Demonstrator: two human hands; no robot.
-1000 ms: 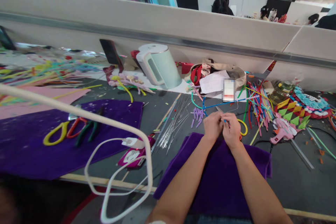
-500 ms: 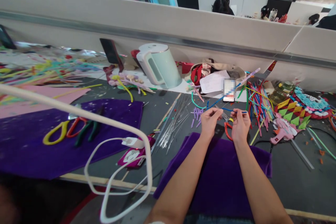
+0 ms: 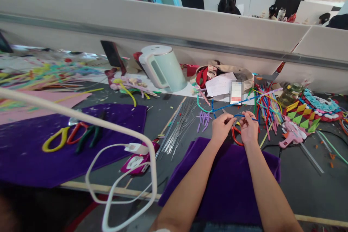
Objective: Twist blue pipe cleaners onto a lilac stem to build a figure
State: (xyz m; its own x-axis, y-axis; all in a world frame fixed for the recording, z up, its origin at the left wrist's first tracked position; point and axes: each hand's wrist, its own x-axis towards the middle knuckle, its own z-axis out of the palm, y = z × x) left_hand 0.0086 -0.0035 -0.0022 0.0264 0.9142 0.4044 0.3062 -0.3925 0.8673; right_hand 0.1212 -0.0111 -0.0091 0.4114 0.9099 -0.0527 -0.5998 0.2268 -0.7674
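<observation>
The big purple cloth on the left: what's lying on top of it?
On the purple cloth lie yellow-handled scissors, red-handled scissors and green-handled pliers. The white cable crosses in front, hiding the tools' tips. What's underneath the cloth cannot be seen.

Bright, even daylight from the windows at the upper left of the frame leaves only soft shadows under my forearms, while the wide lens bows the long grey partition wall (image 3: 174, 25) and blurs the white cable (image 3: 81, 119) nearest me.

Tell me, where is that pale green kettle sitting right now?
In the head view the kettle stands at the back of the table, against the grey partition, left of the hands, between a propped dark phone and a paper-stuffed bag.
</observation>
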